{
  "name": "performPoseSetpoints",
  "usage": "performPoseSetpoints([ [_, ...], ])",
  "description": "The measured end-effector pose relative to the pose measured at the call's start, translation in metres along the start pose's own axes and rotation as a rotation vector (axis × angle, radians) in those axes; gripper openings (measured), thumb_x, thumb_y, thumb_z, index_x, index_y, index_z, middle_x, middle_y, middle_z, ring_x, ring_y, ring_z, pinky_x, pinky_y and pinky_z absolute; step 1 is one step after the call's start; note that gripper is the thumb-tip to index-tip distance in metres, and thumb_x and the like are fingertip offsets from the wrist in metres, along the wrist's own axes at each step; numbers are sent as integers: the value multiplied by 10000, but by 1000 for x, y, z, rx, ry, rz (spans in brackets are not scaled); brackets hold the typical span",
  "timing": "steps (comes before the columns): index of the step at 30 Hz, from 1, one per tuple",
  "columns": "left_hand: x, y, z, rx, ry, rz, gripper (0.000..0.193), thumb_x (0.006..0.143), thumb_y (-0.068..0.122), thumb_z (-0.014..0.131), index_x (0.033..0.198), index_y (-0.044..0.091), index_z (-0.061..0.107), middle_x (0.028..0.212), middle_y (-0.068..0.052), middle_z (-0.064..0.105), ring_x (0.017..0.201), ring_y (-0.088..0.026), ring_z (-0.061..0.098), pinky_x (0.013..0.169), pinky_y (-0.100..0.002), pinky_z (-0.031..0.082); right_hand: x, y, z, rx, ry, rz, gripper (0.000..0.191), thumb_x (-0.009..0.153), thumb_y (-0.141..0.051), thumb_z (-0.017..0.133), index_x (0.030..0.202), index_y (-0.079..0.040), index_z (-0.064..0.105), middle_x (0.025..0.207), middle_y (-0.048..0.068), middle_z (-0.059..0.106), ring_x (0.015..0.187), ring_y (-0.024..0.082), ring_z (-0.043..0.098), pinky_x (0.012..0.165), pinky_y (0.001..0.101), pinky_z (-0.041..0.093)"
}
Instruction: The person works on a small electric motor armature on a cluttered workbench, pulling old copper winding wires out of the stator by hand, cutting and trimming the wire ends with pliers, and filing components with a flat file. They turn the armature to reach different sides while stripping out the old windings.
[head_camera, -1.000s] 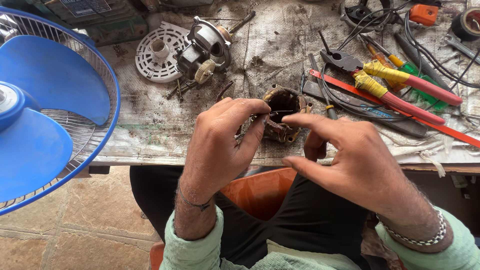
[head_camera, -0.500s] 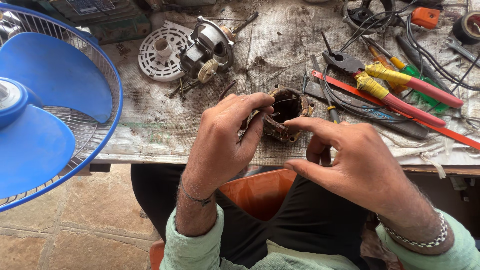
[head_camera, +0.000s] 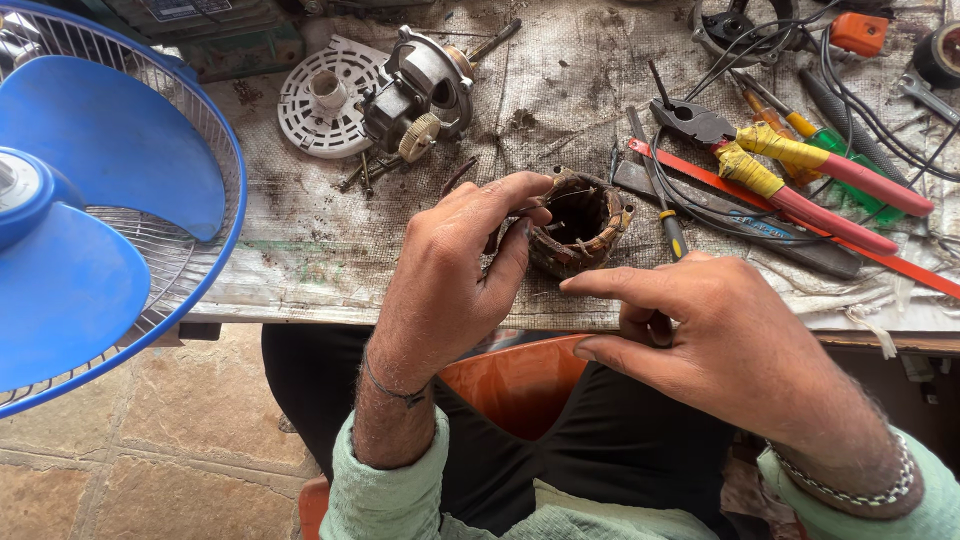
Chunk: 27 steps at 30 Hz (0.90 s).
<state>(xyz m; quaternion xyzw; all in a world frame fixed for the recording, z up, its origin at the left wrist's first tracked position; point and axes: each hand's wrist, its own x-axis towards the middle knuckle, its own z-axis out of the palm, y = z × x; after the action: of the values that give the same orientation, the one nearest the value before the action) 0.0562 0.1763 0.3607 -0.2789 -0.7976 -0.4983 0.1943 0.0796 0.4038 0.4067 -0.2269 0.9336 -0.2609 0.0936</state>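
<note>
Across the upper half of the frame runs a grimy workbench (head_camera: 300, 270), and at the left edge stands a blue fan (head_camera: 90, 210) in its wire guard. On the bench at upper centre lie a white round vented cover (head_camera: 320, 100) and, touching it on the right, a grey motor housing (head_camera: 425, 85) with a small pale gear. Toward the upper right sits a clutter of tools: pliers (head_camera: 790, 170) with red handles wrapped in yellow tape, a long orange-red strip, screwdrivers and black cables.

Near the bench's front edge, at the centre of the frame, is the motor stator (head_camera: 585, 225), a dark ring wound with copper-brown coils, its open bore facing up toward the camera and tipped slightly to the left. It lies just above both hands, directly beside the left one and a little apart from the right.

Left hand (head_camera: 455, 275) is the nearer: its fingers curl loosely, with thumb and forefinger closed on the ring's left rim, holding it at the coil. Right hand (head_camera: 720, 335) hovers below and to the right of the ring, half open, forefinger stretched left toward it without touching, thumb beneath; whether it pinches anything fine, such as a wire, I cannot tell.
</note>
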Motion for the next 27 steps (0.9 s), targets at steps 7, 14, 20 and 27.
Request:
performPoseSetpoints([
  [7,0,-3,0,-9,-31,40,429,955,-42,686,1369,31,600,1109,-101,765,1034,-207,749,871,-327,616,-3,-4,-2,-97,196,-100,502,724,-310,862,1197,-184,751,627,9,711,515,186,622,570,355,453],
  [14,-3,2,-4,-137,-177,-58,562,912,-20,705,1445,61,546,1041,-72,771,882,-140,766,767,-274,628,7,-4,18,-84,352,-204,305,761,-227,857,1033,-117,775,771,46,753,538,184,642,606,354,435],
  [20,-2,1,1,-170,-186,-37,603,924,-32,693,1488,67,505,1030,-70,776,909,-143,784,806,-273,652,7,-2,21,-112,438,-271,170,816,-158,844,957,-102,766,802,33,752,629,170,683,661,341,448],
  [27,-4,-1,3,-213,-189,-52,607,950,-35,696,1505,69,476,1034,-87,784,908,-153,796,791,-278,666,3,-4,12,-101,417,-207,173,787,-139,838,939,-101,766,729,16,728,598,142,673,672,315,465],
])
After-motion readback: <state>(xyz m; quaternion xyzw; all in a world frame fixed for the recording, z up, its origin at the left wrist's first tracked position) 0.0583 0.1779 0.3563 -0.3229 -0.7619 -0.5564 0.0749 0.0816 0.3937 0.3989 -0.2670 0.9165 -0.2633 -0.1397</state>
